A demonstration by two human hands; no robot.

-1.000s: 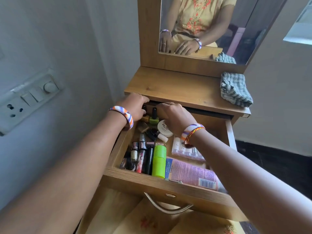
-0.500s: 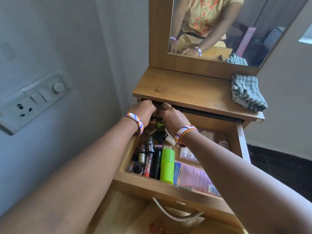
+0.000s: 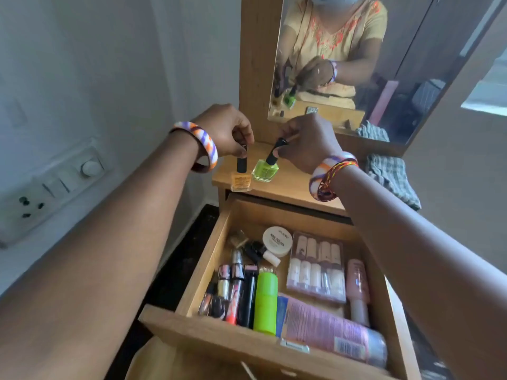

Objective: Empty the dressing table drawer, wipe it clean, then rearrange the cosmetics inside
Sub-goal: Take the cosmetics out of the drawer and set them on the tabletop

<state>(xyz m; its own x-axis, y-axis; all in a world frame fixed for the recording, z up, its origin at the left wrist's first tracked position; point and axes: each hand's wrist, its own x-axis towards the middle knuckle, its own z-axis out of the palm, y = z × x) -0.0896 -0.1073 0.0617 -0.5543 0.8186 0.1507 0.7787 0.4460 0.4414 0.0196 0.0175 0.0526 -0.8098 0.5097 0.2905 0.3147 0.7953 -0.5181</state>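
Pinching the black cap of an orange nail polish bottle [image 3: 241, 181], the left hand [image 3: 225, 130] curls its fingertips over the top; the bottle stands upright at the very front left corner of the dressing table top [image 3: 290, 185], its base almost on the edge. Just to its right, the right hand [image 3: 307, 142] pinches the black cap of a green nail polish bottle [image 3: 265, 170], which tilts to the right with its base touching the wood, near the orange one but apart from it.

Below them, in the lower centre of the frame, the drawer [image 3: 219, 335] hangs pulled out, its front board nearest the camera. Cosmetics crowd its floor: a green tube [image 3: 265, 303] lies lengthwise near the front, touching a black tube [image 3: 248, 297] on its left, with lipsticks [image 3: 231, 286] packed against the left wall. A pink tube [image 3: 332, 330] lies slantwise along the front board. A clear pack of small bottles [image 3: 317, 267] sits mid-drawer, a pale pink bottle [image 3: 358, 289] against the right wall, and a round white compact [image 3: 277, 241] toward the back. A bare strip of drawer floor shows behind the pack at the rear.

On the table top, bare wood runs between the green bottle and a folded checked cloth [image 3: 389, 179] at the right edge. The mirror [image 3: 356, 64] rises in the upper centre; a switchboard [image 3: 52, 185] is on the wall at left.
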